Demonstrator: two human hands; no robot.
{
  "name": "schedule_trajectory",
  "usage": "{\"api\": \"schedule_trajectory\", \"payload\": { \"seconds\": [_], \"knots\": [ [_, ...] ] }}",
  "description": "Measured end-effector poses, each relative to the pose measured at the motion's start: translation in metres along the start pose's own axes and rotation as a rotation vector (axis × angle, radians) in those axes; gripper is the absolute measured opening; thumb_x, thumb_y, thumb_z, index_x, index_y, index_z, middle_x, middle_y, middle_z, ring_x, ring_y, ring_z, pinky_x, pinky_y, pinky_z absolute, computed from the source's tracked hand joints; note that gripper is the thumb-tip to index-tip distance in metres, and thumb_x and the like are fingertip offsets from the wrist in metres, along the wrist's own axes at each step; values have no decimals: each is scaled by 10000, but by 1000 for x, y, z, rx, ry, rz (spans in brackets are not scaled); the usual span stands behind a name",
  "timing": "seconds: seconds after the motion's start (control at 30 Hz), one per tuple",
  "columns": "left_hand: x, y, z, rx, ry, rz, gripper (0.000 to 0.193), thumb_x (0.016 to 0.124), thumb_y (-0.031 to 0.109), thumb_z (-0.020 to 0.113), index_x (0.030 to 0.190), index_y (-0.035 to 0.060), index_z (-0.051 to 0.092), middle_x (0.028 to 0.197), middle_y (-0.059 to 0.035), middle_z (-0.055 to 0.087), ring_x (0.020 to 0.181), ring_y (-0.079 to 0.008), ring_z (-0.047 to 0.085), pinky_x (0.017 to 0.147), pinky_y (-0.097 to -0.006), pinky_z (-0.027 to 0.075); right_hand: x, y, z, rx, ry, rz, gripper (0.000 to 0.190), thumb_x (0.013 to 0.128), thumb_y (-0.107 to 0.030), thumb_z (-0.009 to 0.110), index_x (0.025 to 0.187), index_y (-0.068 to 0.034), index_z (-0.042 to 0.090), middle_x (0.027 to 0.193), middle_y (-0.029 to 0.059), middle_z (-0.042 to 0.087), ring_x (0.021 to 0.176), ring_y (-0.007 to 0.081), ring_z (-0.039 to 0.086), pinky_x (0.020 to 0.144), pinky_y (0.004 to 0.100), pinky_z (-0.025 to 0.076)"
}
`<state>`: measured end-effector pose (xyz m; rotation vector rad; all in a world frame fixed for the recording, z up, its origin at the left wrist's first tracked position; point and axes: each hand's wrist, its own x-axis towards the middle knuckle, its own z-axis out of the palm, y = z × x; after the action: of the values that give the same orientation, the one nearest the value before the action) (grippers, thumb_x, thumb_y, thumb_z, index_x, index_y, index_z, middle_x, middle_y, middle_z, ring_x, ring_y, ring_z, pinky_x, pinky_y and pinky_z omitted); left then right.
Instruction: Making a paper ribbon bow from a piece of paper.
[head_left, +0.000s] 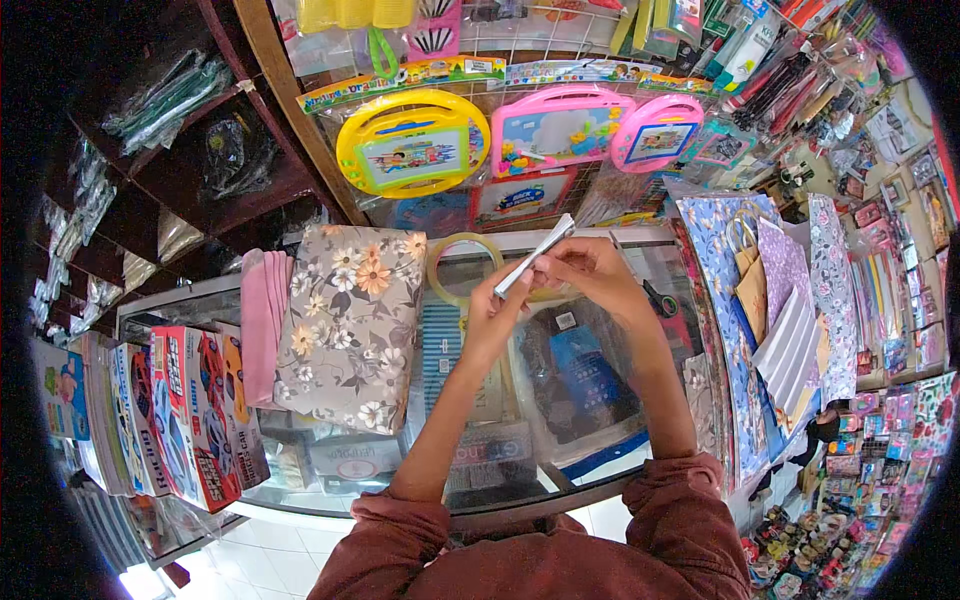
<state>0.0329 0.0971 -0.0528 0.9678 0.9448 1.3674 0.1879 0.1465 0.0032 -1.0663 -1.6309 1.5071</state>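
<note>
My left hand (501, 311) grips the lower end of a narrow strip of folded white paper (546, 244), which slants up to the right. The thumb and fingers of my right hand (589, 268) are bent against the strip's side; its fingertips are partly hidden. Both hands are held above a glass display counter. Behind my left hand lies a large roll of clear adhesive tape (442, 279). To the left is a package in grey floral wrapping paper (349, 330), with a pleated pink paper piece (264, 330) along its left side.
Dark-handled scissors (661, 301) lie right of my right forearm. Toy car boxes (199, 412) stand at the counter's left. Floral paper bags and wrapping paper (731, 300) rise at the right, beside a pleated white paper piece (787, 364). Drawing boards (414, 142) hang behind the counter.
</note>
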Motion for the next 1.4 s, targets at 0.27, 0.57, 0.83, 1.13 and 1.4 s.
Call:
{"api": "schedule_trajectory", "payload": {
  "seconds": [0.27, 0.57, 0.83, 1.13, 1.4],
  "knots": [
    [3, 5, -2, -104, -25, -38, 340, 927, 302, 555, 1077, 4, 617, 883, -29, 655, 749, -65, 548, 630, -221, 424, -5, -5, -3, 101, -37, 67, 199, 845, -153, 673, 918, 32, 670, 786, 59, 664, 670, 83, 599, 623, 217, 485],
    [1, 11, -2, -275, 66, -120, 294, 931, 312, 542, 1026, 45, 621, 887, 12, 610, 749, -44, 469, 678, -221, 354, -5, -7, -1, 69, -12, 128, 168, 819, -164, 706, 867, -6, 675, 730, 35, 653, 637, 70, 606, 584, 198, 483],
    [4, 0, -13, -475, -63, -116, 231, 938, 295, 535, 997, 78, 585, 825, 61, 509, 746, -39, 418, 702, -220, 319, -4, -4, 0, 97, -36, 122, 204, 808, -178, 717, 880, 9, 676, 742, 53, 665, 675, 92, 632, 638, 214, 508],
    [3, 5, -12, -558, -76, -182, 231, 939, 281, 532, 995, 61, 576, 814, 62, 484, 724, -53, 395, 698, -224, 312, 0, 4, 2, 138, -4, 73, 176, 807, -112, 710, 928, -1, 647, 794, 43, 657, 686, 80, 615, 612, 207, 496],
    [2, 7, -11, -730, -156, -179, 690, 923, 86, 529, 1481, 165, 132, 780, 45, 423, 699, -57, 404, 618, -198, 334, 3, 10, 5, 170, 47, 53, 196, 802, -54, 695, 970, 15, 623, 889, 53, 639, 728, 94, 602, 625, 221, 489]
  ]
}}
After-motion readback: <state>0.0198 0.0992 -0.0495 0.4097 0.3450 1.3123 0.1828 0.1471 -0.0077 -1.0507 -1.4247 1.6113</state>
